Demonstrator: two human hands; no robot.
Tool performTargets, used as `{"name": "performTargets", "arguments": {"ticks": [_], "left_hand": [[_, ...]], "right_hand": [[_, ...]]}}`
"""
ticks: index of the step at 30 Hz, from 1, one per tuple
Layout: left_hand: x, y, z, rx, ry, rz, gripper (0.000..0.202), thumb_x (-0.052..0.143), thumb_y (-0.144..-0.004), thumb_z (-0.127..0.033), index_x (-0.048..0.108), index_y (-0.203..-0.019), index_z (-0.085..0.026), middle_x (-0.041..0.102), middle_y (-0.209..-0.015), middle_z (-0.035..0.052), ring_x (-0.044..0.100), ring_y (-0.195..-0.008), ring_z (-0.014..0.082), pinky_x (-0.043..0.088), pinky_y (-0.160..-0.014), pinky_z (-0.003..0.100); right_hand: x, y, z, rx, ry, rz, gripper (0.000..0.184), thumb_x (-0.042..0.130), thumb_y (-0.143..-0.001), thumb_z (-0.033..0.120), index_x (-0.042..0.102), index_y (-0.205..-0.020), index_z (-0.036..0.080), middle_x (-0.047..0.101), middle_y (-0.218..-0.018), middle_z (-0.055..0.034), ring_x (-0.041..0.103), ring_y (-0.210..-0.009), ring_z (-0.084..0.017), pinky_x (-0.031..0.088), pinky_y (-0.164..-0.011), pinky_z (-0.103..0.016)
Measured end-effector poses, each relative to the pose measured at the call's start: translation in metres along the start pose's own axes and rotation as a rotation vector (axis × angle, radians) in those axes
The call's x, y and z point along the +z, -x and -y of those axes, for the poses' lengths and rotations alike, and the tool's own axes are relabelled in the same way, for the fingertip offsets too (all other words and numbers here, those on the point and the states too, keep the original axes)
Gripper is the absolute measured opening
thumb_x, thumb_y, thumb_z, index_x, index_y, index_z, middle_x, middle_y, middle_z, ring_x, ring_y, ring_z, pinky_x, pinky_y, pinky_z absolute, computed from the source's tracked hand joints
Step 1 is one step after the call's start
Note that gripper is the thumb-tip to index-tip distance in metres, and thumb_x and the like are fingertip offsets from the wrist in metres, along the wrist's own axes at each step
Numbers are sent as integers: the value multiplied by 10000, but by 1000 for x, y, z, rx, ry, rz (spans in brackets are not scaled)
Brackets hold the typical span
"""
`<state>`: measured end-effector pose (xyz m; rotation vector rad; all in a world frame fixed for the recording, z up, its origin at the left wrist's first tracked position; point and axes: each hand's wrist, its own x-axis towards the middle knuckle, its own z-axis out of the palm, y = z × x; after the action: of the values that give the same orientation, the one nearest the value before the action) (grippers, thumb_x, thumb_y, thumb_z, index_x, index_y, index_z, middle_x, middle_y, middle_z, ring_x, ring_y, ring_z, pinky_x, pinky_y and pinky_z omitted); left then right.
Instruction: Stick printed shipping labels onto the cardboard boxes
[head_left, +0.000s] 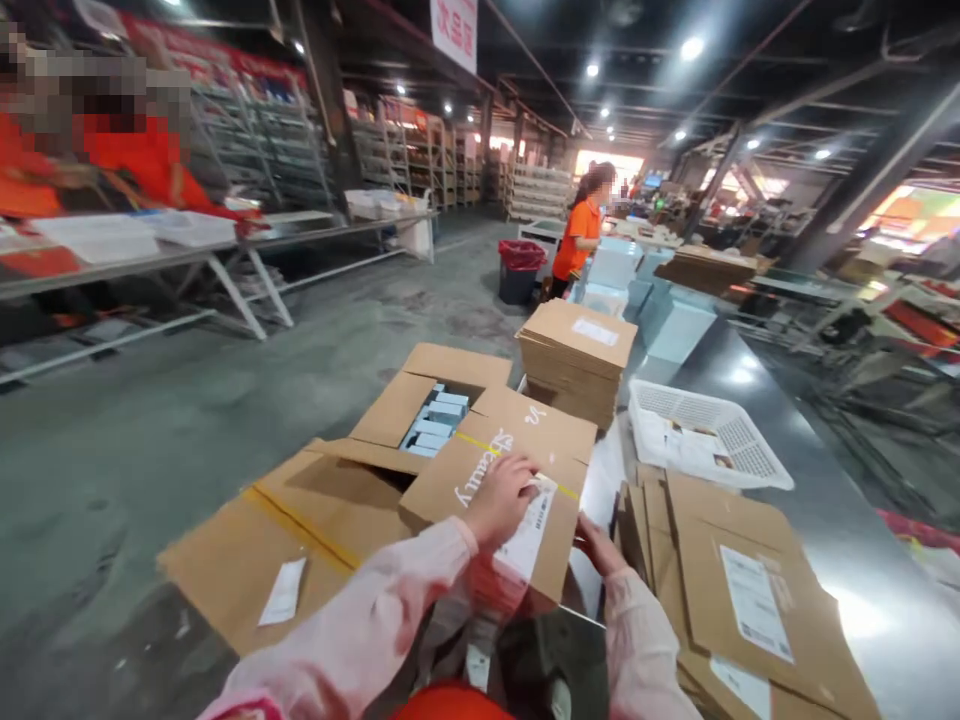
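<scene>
The left hand lay curled, fingers pressed on the flap label of the open carton beside the worktop. The right hand gripped the flap's edge from below.

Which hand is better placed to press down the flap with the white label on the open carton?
Left. The left hand already lies on that flap, touching the label. The right hand is lower, beside the carton's edge.

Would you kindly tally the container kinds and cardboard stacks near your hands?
Open cardboard cartons: 1
White mesh baskets: 1
Stacks of flattened cardboard boxes: 2 (far stack, near stack)
Total: 4
</scene>
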<state>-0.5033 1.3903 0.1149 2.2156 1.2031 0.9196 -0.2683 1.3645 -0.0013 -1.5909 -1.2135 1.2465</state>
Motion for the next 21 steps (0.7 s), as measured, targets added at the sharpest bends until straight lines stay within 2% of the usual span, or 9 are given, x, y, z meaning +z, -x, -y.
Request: {"name": "performTargets", "arguments": {"ticks": [3, 6, 8, 11, 14, 16, 18, 21], "left_hand": [[0, 2, 0, -5, -20, 7, 188, 531, -849, -131, 685, -954, -160, 674, -1155, 87, 511, -1212, 252, 292, -1100, 489], [0, 3, 1, 8, -41, 24, 177, 523, -848, -130, 678, -928, -155, 674, -1159, 92, 516, -1209, 261, 307, -1089, 502], [1, 4, 3, 23, -56, 31, 166, 516, -846, -133, 673, -893, -162, 674, -1163, 86, 517, -1209, 266, 313, -1082, 515], [2, 5, 7, 48, -77, 23, 157, 509, -852, -158, 664, -850, -183, 679, -1157, 69, 519, -1205, 269, 331, -1067, 521], [4, 7, 11, 68, -91, 10, 152, 511, -866, -205, 658, -828, -195, 688, -1137, 62, 534, -1182, 270, 356, -1045, 519], [5, 8, 13, 80, -95, 7, 163, 507, -878, -235, 658, -830, -200, 688, -1134, 62, 535, -1180, 272, 367, -1034, 521], [5, 8, 15, 90, -100, 6, 172, 502, -885, -257, 662, -848, -205, 688, -1134, 63, 532, -1185, 274, 372, -1028, 523], [6, 9, 18, 108, -108, 11, 183, 498, -886, -275, 668, -868, -209, 686, -1135, 69, 535, -1183, 274, 388, -1016, 516]], "right_hand": [[3, 5, -12, 9, -132, 60, 655, 376, -725, 770, 644, -760, 173, 685, -997, -125, 616, -1011, -236, 504, -838, -342], [8, 5, -22, 17, -238, 85, 693, 222, -798, 742, 607, -702, 173, 683, -949, -124, 625, -978, -234, 504, -840, -356], [10, 3, -29, 18, -291, 94, 691, 198, -805, 732, 585, -663, 177, 681, -892, -121, 638, -914, -240, 512, -817, -373], [14, -1, -42, -9, -331, 77, 598, 363, -749, 736, 593, -674, 190, 679, -852, -99, 640, -875, -239, 513, -800, -375], [15, -6, -52, -56, -310, 38, 494, 645, -579, 674, 633, -721, 201, 684, -819, -67, 636, -852, -230, 498, -819, -370], [15, -10, -56, -89, -266, 12, 481, 729, -509, 618, 662, -738, 201, 695, -816, -62, 634, -849, -230, 484, -845, -379], [14, -13, -58, -115, -205, -16, 430, 748, -524, 567, 680, -730, 197, 707, -825, -67, 637, -860, -232, 474, -864, -385], [13, -12, -56, -129, -84, -62, 252, 731, -613, 418, 703, -723, 193, 725, -847, -74, 644, -872, -230, 466, -873, -373]]}}
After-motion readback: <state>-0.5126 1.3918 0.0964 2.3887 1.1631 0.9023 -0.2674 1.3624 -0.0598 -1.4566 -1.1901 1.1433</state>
